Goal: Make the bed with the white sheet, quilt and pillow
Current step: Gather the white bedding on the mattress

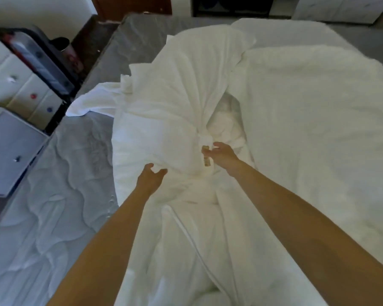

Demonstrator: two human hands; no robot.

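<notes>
**Both hands on bunched white bedding**

Left hand (152, 176) gripping a lifted fold of the white quilt (170, 111), fingers curled into the cloth. Right hand (219, 152) pinching a gathered twist of the same fabric. Heaped mid-bed on the grey mattress (53, 195). White sheet (307, 118) spread to the right.

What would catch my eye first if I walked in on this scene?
Probably the big heap of white bedding bunched in the middle of the bed, with both bare arms reaching into it. The left hand pinches a fold at the heap's near edge, and the right hand reaches in beside it. Next, the bare grey mattress exposed on the left side.
</notes>
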